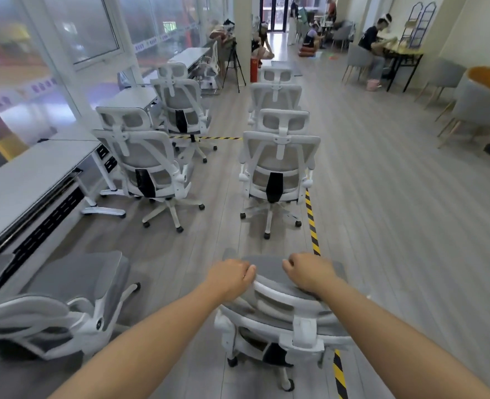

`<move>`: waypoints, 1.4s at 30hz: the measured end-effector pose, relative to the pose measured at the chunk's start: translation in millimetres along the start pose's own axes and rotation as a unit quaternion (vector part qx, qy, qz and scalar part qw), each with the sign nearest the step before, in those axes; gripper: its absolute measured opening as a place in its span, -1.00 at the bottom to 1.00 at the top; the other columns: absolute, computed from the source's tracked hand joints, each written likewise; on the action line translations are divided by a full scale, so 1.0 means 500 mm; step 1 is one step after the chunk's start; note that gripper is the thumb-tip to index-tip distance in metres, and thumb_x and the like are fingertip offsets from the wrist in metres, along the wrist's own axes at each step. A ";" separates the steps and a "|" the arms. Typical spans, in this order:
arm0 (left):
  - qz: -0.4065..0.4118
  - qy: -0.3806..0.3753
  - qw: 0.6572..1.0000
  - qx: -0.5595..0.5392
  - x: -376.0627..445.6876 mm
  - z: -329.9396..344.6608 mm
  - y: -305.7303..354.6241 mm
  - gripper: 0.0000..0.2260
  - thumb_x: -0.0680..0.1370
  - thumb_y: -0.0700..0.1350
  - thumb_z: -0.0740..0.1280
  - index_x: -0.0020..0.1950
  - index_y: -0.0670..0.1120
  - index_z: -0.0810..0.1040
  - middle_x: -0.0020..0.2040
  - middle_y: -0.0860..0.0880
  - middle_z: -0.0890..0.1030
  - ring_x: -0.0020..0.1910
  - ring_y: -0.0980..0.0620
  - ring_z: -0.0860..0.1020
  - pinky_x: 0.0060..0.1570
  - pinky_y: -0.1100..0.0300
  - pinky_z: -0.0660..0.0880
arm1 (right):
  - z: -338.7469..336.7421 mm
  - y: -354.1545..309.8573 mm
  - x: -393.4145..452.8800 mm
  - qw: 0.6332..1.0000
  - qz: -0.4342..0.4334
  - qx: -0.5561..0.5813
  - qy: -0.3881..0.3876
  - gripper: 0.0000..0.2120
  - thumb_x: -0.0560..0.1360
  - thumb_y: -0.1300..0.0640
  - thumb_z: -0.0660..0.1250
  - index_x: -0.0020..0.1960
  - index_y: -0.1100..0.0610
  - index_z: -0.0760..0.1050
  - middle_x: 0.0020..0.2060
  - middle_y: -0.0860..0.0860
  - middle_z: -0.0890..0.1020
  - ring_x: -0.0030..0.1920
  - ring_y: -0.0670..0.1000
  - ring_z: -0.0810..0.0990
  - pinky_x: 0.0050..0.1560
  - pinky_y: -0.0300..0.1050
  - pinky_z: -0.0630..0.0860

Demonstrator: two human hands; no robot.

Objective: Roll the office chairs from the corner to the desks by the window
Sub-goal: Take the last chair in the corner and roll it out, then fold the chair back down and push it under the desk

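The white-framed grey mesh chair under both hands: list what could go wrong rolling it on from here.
1. The left hand and right hand grip only the white-framed grey mesh chair at its top, so a hard push might tip it.
2. Another white mesh chair stands straight ahead; they could collide.
3. The yellow-black striped floor tape might snag a caster.

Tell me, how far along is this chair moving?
Partly done, it seems. Two white office chairs already sit at the window desks. Both hands, left and right, hold the backrest of the chair being rolled. Two more chairs stand mid-aisle, and another waits nearby.
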State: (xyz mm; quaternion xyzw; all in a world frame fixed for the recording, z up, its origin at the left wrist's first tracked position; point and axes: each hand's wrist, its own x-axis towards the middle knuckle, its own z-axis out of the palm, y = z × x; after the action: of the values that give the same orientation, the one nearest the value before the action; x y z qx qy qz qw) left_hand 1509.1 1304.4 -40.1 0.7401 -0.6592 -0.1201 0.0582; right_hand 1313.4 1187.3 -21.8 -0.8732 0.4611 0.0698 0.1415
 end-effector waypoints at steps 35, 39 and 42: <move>-0.095 -0.043 0.991 0.081 0.728 -0.400 -1.154 -0.69 0.60 0.02 0.07 0.18 -0.09 0.49 0.13 -0.09 0.55 0.10 -0.13 0.51 0.11 -0.01 0.41 | -0.120 -0.718 1.206 0.998 -0.041 -0.032 0.032 -0.62 0.60 -0.07 0.07 0.30 0.06 0.45 0.16 0.07 0.57 0.12 0.16 0.55 0.08 0.01 0.46; -0.071 -0.034 0.993 0.091 0.922 -0.464 -1.209 -0.68 0.60 0.03 0.08 0.22 -0.08 0.48 0.15 -0.10 0.55 0.12 -0.14 0.51 0.12 -0.04 0.42 | -0.208 -0.692 1.398 0.997 -0.050 -0.039 0.041 -0.68 0.59 -0.06 0.07 0.17 0.08 0.47 0.08 0.08 0.58 0.07 0.17 0.55 -0.03 -0.01 0.42; -0.068 -0.045 0.995 0.065 1.047 -0.493 -1.246 -0.65 0.59 0.03 0.08 0.28 -0.06 0.47 0.18 -0.07 0.55 0.11 -0.12 0.51 0.12 -0.03 0.44 | -0.259 -0.682 1.521 0.998 -0.041 -0.041 0.038 -0.70 0.59 -0.05 0.09 0.15 0.10 0.46 0.08 0.10 0.58 0.08 0.19 0.55 0.01 0.00 0.43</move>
State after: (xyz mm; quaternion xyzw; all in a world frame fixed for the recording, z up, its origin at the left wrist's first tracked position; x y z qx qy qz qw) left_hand 2224.4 846.0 -7.5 0.7793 -0.6157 -0.1136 -0.0284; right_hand 2023.3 732.1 -28.1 -0.8983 0.4270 0.0494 0.0910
